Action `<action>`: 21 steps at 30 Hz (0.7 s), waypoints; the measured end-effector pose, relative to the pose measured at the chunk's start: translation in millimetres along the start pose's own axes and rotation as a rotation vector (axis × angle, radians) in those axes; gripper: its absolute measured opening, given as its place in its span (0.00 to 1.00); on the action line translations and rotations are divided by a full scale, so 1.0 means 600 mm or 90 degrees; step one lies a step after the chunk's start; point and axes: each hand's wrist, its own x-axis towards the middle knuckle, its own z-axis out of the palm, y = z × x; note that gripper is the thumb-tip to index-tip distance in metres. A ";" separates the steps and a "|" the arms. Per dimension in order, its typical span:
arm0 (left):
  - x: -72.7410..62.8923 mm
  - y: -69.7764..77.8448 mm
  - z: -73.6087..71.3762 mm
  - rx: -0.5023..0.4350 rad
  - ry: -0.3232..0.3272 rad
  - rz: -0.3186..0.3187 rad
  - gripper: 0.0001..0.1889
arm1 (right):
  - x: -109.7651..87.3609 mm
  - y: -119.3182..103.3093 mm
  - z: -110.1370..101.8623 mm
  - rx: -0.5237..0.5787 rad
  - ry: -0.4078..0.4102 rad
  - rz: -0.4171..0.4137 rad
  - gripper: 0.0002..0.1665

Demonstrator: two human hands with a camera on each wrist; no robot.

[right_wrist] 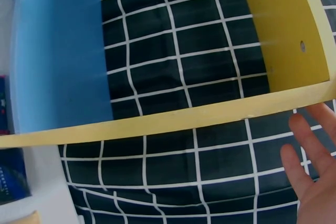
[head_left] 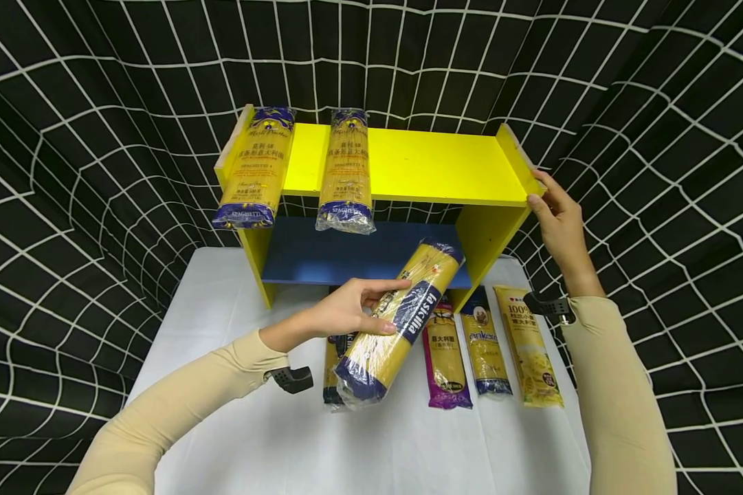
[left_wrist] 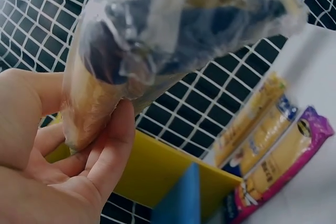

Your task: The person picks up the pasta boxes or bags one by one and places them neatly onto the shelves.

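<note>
A clear-wrapped spaghetti pack with a dark blue "la sicilia" band (head_left: pixel 416 311) is tilted in the air in front of the shelf. My left hand (head_left: pixel 346 307) grips it around the side, thumb and fingers on the wrapper. In the left wrist view the blue end of the spaghetti pack (left_wrist: pixel 152 40) hangs above the fingers. My right hand (head_left: pixel 559 223) holds the right front corner of the yellow and blue shelf (head_left: pixel 433 168), thumb at the front edge. In the right wrist view, several fingers (right_wrist: pixel 310 140) lie by the outer side of the side panel.
Two spaghetti packs, one at left (head_left: pixel 256 168) and one beside it (head_left: pixel 346 168), lie on the upper board, overhanging its front. On the white table (head_left: pixel 235 426) lie a pink-edged pack (head_left: pixel 447 357), an "ankara" pack (head_left: pixel 485 347), a yellow pack (head_left: pixel 528 347) and a partly hidden dark pack (head_left: pixel 333 371).
</note>
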 end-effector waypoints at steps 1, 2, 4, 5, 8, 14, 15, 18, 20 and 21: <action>0.000 0.006 0.000 -0.006 0.002 0.002 0.40 | 0.000 0.000 0.000 0.000 0.001 0.001 0.27; 0.000 0.011 -0.001 -0.012 0.004 0.005 0.39 | 0.000 0.000 0.000 0.000 0.001 0.001 0.27; 0.000 0.021 -0.001 -0.022 0.010 0.008 0.39 | 0.000 -0.001 0.000 -0.002 0.001 0.001 0.27; 0.000 0.026 -0.001 -0.024 0.014 0.011 0.39 | 0.001 -0.001 0.000 -0.002 0.001 0.000 0.27; 0.001 0.039 -0.002 -0.044 0.025 0.012 0.38 | 0.000 -0.002 0.001 -0.003 0.000 0.002 0.27; 0.004 0.061 -0.001 -0.099 0.050 -0.006 0.36 | 0.000 -0.001 0.001 -0.002 0.001 0.004 0.27; 0.005 0.064 -0.001 -0.107 0.054 -0.006 0.36 | 0.000 0.000 0.002 -0.001 0.001 0.003 0.27; 0.009 0.071 0.002 -0.111 0.067 0.005 0.36 | 0.000 0.000 0.002 -0.002 0.002 0.000 0.27; 0.012 0.076 0.003 -0.100 0.082 0.013 0.35 | 0.000 -0.001 0.002 -0.005 0.005 -0.001 0.27; 0.014 0.079 0.004 -0.091 0.089 0.017 0.35 | 0.000 -0.001 0.003 -0.007 0.006 0.000 0.27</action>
